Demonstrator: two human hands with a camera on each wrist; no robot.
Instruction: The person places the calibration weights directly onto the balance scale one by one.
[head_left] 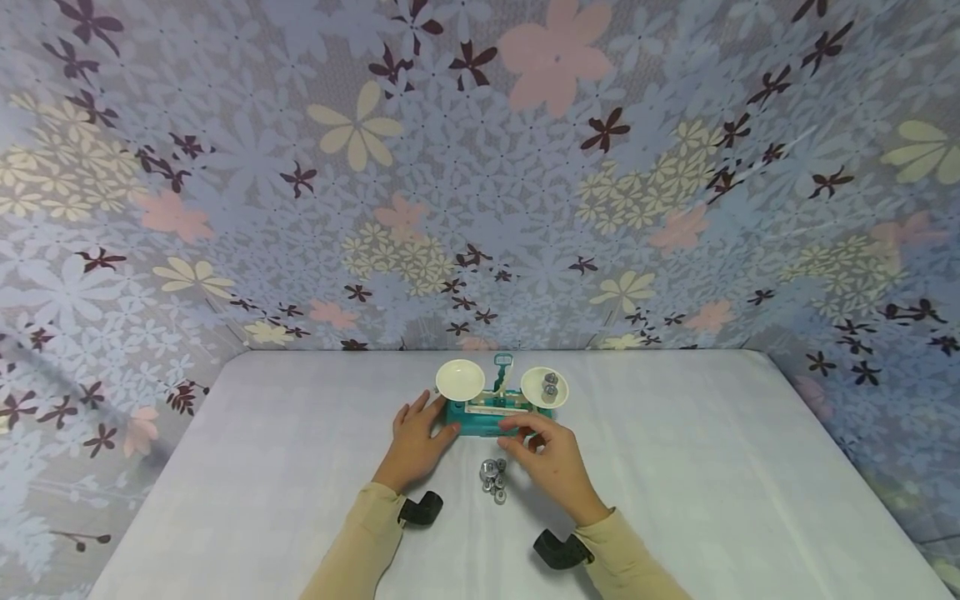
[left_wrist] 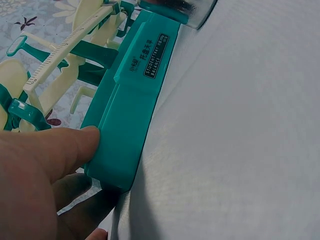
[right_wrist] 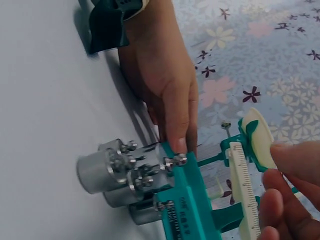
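Note:
A teal and cream tray balance (head_left: 480, 425) stands on the table, a white pan at each end of its beam. My left hand (head_left: 416, 442) grips the left end of its base, thumb on the front and fingers behind, as the left wrist view (left_wrist: 45, 170) shows close up. The left pan (head_left: 460, 380) is bare; two metal weights (head_left: 551, 387) stand in the right pan (head_left: 530, 393). My right hand (head_left: 551, 458) hovers at the front right of the base, fingers loosely bent. Thumb and forefinger tips are apart beside the scaled beam (right_wrist: 243, 185), with nothing seen between them.
Several metal weights (head_left: 489, 471) of different sizes stand in a cluster on the white tablecloth (head_left: 300, 450), just in front of the balance and between my forearms. A flower-patterned cloth (head_left: 480, 208) rises behind the table and on both sides.

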